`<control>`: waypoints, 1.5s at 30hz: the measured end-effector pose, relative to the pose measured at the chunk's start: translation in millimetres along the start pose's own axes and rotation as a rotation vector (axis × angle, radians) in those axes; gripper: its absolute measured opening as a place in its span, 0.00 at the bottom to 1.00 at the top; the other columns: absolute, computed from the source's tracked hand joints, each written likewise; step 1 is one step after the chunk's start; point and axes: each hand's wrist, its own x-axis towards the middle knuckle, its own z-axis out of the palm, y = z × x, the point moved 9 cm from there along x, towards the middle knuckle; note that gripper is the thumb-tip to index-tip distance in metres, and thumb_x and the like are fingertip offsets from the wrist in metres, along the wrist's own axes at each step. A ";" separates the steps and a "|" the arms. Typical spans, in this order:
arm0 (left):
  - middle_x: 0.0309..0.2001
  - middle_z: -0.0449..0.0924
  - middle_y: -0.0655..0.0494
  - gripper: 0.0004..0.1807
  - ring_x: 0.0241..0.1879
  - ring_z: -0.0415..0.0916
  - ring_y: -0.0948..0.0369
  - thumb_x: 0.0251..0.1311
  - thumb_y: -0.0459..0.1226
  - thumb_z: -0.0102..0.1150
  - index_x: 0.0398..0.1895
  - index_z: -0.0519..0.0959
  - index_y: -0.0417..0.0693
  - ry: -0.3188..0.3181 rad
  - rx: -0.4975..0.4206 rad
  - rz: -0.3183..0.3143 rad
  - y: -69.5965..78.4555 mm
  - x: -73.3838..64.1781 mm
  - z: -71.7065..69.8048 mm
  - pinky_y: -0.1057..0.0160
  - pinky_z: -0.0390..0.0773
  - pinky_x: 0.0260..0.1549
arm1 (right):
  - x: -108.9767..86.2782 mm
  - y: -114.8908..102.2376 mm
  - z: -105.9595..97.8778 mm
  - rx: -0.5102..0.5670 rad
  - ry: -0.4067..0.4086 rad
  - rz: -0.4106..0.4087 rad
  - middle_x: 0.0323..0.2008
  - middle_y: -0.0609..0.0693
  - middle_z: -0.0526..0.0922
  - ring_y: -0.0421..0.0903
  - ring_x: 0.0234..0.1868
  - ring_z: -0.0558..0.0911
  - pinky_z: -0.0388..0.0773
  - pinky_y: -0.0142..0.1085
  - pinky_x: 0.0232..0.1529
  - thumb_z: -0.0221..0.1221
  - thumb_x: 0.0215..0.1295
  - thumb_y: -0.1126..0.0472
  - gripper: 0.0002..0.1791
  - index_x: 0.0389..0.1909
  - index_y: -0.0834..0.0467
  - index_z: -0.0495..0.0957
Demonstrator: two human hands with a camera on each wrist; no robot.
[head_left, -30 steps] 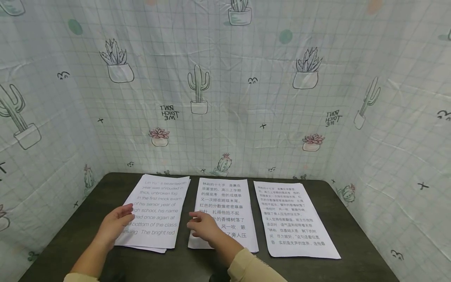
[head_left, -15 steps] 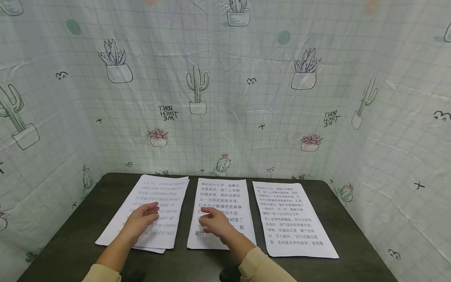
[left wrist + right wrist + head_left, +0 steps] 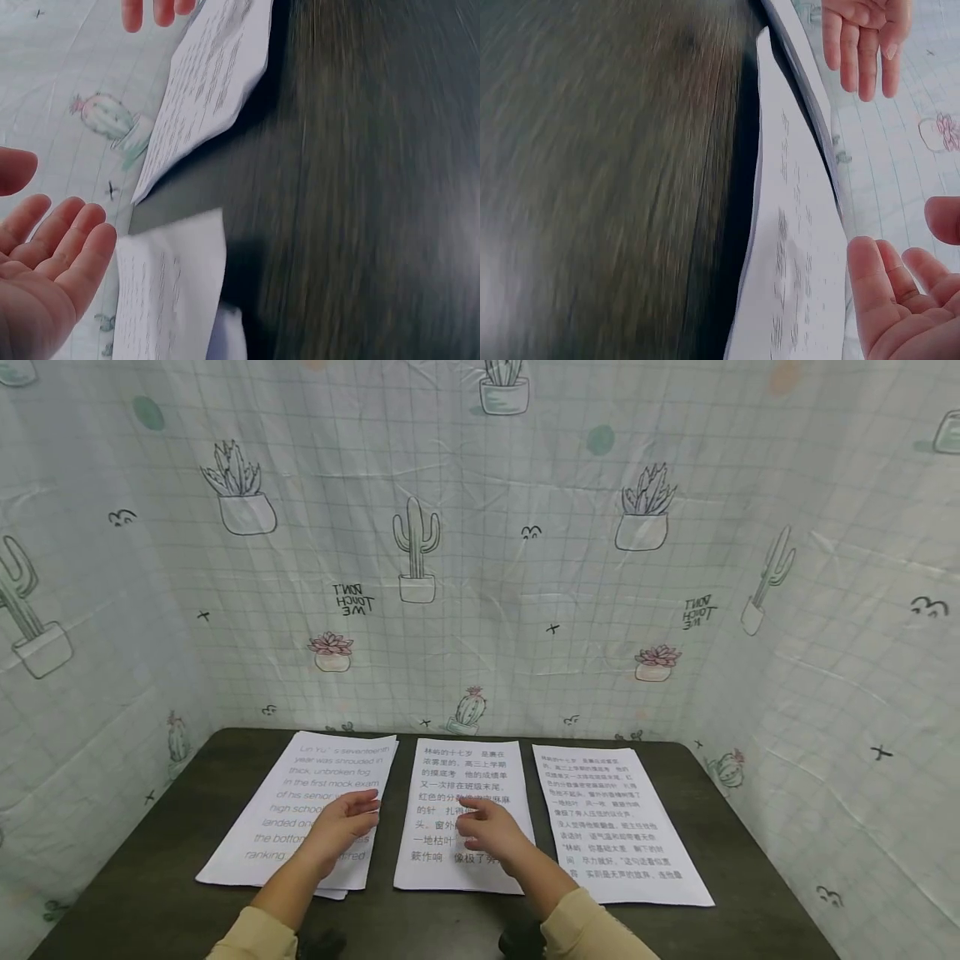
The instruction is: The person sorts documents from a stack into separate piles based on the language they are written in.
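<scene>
My left hand [image 3: 341,831] hovers over the lower right part of a paper stack [image 3: 258,827] printed with English text. My right hand [image 3: 495,835] is above the middle paper stack [image 3: 450,777], which bears Chinese text. Both hands hold nothing; their fingers point inward, slightly bent, with a gap between the hands. In the left wrist view, the palm and relaxed fingers of the left hand [image 3: 56,277] show beside the sheets. The right hand [image 3: 907,300] looks likewise loose in the right wrist view, apart from the paper [image 3: 787,247].
A third stack of Chinese text [image 3: 622,827] lies on the right of the dark table [image 3: 750,860]. Underneath the English stack a sheet corner sticks out at the front. Cactus-print cloth [image 3: 480,568] encloses the table's back and sides. Dark objects [image 3: 521,939] sit near the wrists.
Both hands have moved to the right over the papers, the left from the English stack's left edge, the right across the middle stack. The view has shifted slightly. The stacks stay in place.
</scene>
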 end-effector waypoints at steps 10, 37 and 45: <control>0.60 0.73 0.30 0.27 0.60 0.73 0.42 0.60 0.28 0.54 0.63 0.68 0.27 -0.041 -0.073 -0.025 -6.4 7.2 26.7 0.49 0.78 0.55 | -7.6 14.2 -37.3 -0.013 0.076 0.045 0.53 0.65 0.78 0.56 0.51 0.82 0.84 0.44 0.47 0.56 0.66 0.64 0.29 0.67 0.68 0.66; 0.59 0.73 0.27 0.27 0.57 0.76 0.40 0.58 0.27 0.55 0.61 0.68 0.24 -0.006 0.013 -0.126 -27.9 10.4 38.4 0.51 0.82 0.49 | -30.4 52.1 -107.6 -0.044 0.260 0.136 0.55 0.70 0.75 0.60 0.52 0.81 0.83 0.47 0.47 0.54 0.66 0.65 0.28 0.65 0.71 0.66; 0.55 0.76 0.28 0.27 0.52 0.79 0.43 0.55 0.27 0.57 0.59 0.69 0.23 0.013 0.034 -0.156 -37.0 4.3 35.7 0.55 0.84 0.43 | -34.4 63.9 -106.4 -0.039 0.250 0.196 0.54 0.69 0.77 0.53 0.46 0.83 0.85 0.45 0.41 0.56 0.65 0.65 0.27 0.64 0.71 0.67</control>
